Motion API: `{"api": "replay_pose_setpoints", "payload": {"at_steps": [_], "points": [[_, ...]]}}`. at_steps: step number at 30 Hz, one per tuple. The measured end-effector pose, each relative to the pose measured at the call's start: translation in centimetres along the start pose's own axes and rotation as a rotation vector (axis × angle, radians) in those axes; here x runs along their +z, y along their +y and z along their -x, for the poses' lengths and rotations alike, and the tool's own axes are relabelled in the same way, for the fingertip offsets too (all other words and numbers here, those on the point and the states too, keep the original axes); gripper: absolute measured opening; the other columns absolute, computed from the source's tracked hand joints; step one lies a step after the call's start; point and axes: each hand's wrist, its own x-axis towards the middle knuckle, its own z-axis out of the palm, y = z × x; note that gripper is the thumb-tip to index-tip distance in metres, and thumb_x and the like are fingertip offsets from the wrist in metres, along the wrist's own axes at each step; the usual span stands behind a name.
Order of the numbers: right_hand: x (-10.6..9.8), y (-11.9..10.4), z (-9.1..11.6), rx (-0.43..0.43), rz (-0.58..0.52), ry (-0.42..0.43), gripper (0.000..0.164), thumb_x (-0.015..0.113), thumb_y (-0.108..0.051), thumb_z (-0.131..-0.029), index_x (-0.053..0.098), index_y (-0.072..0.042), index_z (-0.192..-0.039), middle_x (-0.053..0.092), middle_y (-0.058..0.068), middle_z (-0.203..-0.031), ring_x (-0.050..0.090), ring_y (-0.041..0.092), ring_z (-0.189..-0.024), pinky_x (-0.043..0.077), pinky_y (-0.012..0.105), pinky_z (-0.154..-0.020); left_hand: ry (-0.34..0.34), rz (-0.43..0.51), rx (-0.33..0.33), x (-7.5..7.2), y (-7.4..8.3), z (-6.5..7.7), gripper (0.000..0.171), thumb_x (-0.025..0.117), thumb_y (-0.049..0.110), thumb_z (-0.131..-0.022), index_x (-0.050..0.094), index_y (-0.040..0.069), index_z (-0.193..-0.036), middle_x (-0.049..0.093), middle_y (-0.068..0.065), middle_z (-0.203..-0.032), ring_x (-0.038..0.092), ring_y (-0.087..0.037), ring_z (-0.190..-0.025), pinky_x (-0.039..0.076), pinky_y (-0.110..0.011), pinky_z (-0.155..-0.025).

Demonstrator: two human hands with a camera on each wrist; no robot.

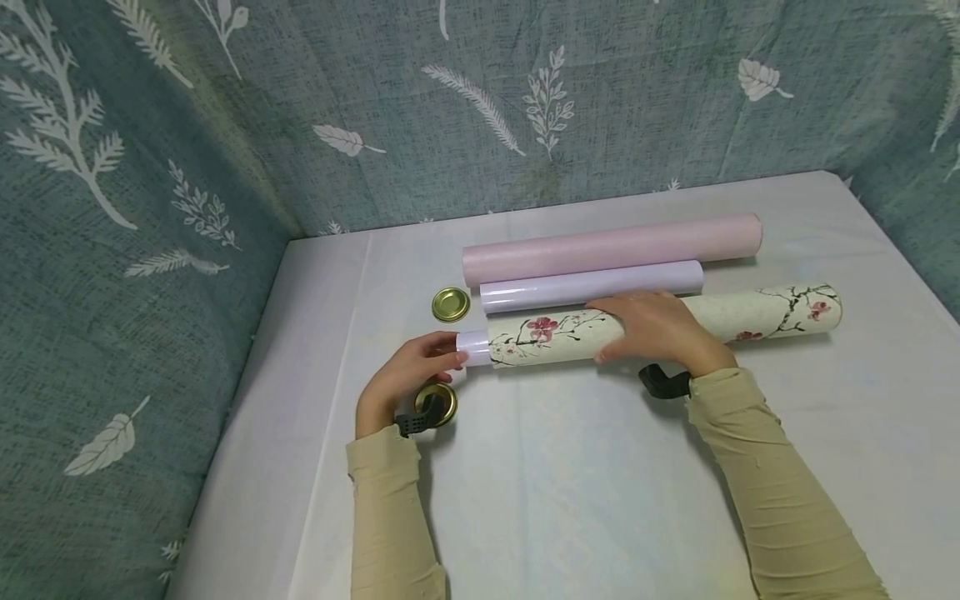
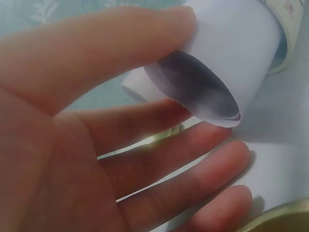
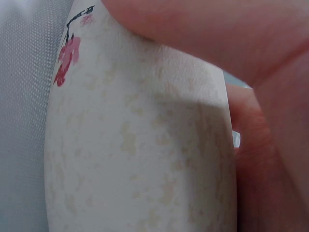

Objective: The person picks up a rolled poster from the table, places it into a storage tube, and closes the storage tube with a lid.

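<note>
A cream paper roll with plum-blossom print (image 1: 757, 312) lies across the table. Out of its left end pokes a short length of a pale lavender roll (image 1: 475, 347), its hollow mouth visible in the left wrist view. My left hand (image 1: 408, 371) pinches that lavender end, thumb on its upper side (image 2: 231, 43) and fingertips beneath the rim. Over the middle of the blossom roll, my right hand (image 1: 660, 329) grips from above; the right wrist view shows the thumb lying across the printed surface (image 3: 140, 135) and fingers on the far side.
Behind the blossom roll lie another glossy lavender roll (image 1: 592, 286) and a longer pink roll (image 1: 615, 247). A gold lid (image 1: 451, 304) is at their left ends. Another gold lid (image 1: 448, 403) lies under the left wrist. Leaf-patterned green cloth (image 1: 480, 108) hangs behind the white table (image 1: 570, 500).
</note>
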Motion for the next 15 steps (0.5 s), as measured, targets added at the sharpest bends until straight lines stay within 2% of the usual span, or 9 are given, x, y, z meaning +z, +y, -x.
{"api": "replay_pose_setpoints", "payload": {"at_steps": [5, 9, 13, 15], "points": [[0.0, 0.0, -0.1, 0.0, -0.003, 0.001, 0.079, 0.073, -0.055, -0.061, 0.048, -0.023, -0.129, 0.05, 0.001, -0.127, 0.044, 0.027, -0.116, 0.03, 0.051, -0.09, 0.007, -0.01, 0.013, 0.3, 0.0, -0.2, 0.056, 0.067, 0.04, -0.077, 0.05, 0.01, -0.122, 0.058, -0.005, -0.109, 0.057, -0.02, -0.093, 0.05, -0.032, -0.074], [0.0, 0.0, -0.1, -0.001, -0.004, 0.001, 0.079, 0.073, -0.055, -0.061, 0.048, -0.023, -0.128, 0.051, 0.001, -0.126, 0.044, 0.028, -0.116, 0.03, 0.051, -0.09, 0.0, -0.03, 0.005, 0.4, 0.2, -0.4, 0.062, 0.066, 0.042, -0.078, 0.047, 0.009, -0.126, 0.059, -0.007, -0.108, 0.058, -0.02, -0.092, 0.049, -0.032, -0.074], [-0.1, 0.0, 0.0, -0.001, -0.002, -0.003, 0.08, 0.072, -0.056, -0.061, 0.047, -0.023, -0.129, 0.05, 0.002, -0.127, 0.044, 0.028, -0.116, 0.029, 0.051, -0.09, -0.027, -0.038, -0.019, 0.6, 1.6, 0.2, 0.061, 0.063, 0.036, -0.082, 0.042, 0.005, -0.129, 0.059, -0.013, -0.106, 0.058, -0.027, -0.092, 0.048, -0.038, -0.079], [-0.1, -0.1, 0.0, -0.001, 0.001, -0.005, 0.08, 0.072, -0.056, -0.061, 0.047, -0.023, -0.129, 0.05, 0.002, -0.127, 0.044, 0.028, -0.116, 0.029, 0.051, -0.091, -0.033, -0.048, -0.024, 0.6, 1.7, 0.2, 0.06, 0.062, 0.037, -0.082, 0.042, 0.005, -0.129, 0.06, -0.013, -0.105, 0.058, -0.028, -0.09, 0.047, -0.038, -0.079]]}}
